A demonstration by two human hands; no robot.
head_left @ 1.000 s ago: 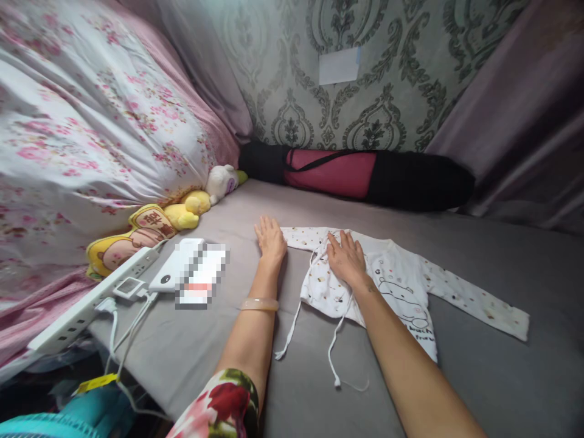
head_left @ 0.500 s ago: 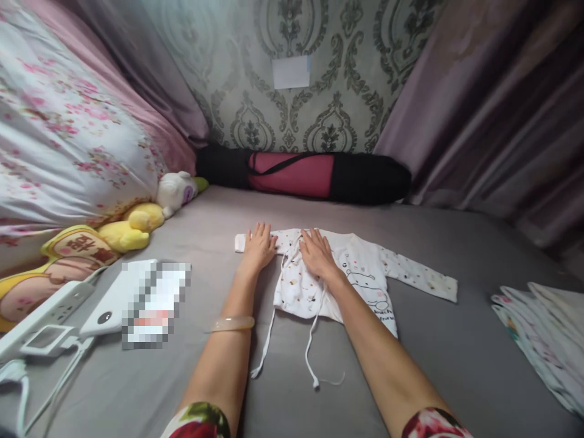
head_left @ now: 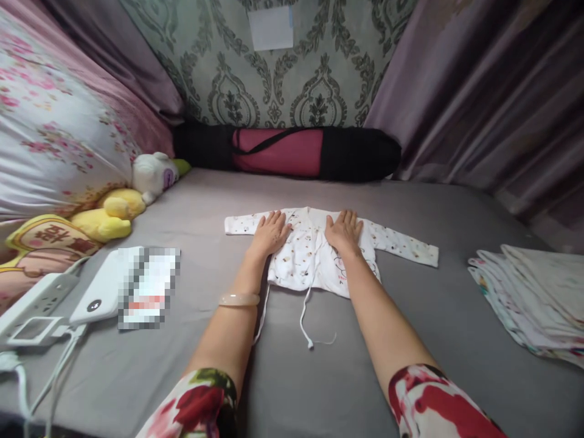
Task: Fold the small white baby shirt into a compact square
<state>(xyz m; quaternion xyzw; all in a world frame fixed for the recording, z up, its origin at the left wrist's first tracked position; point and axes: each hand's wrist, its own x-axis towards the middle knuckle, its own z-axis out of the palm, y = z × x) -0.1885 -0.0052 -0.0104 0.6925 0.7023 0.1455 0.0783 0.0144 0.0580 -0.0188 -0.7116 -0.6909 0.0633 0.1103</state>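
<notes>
Pressing down on a white baby wrap shirt (head_left: 298, 258), both hands are spread flat, palms down, gripping nothing. The left hand (head_left: 272, 233) covers the place where one sleeve meets the body, its fingers slightly apart. The right hand (head_left: 344, 233) rests on the upper chest near the other shoulder, thumb held away from the fingers.

The shirt lies face up, both sleeves stretched outward, sprinkled with small brown and dark motifs. A line-drawn animal shows on its front, partly hidden by the right wrist. White tie cords (head_left: 305, 316) trail from its hem towards the person, one ending in a loose thread.

Under the shirt runs a smooth grey sheet (head_left: 292, 389). Well to the shirt's right sits a stack of folded pale clothes (head_left: 533, 298). To its left are a white power bank (head_left: 107, 286), a blurred item I can't make out, and a white power strip (head_left: 39, 298) with cables. Farther back on that side, a yellow plush toy (head_left: 107, 216) and a white plush toy (head_left: 152, 176) lean against floral fabric (head_left: 55, 121). Beyond the shirt stretches a long black-and-pink bag (head_left: 278, 152), before damask wallpaper (head_left: 228, 91) flanked by mauve curtains (head_left: 456, 91).
</notes>
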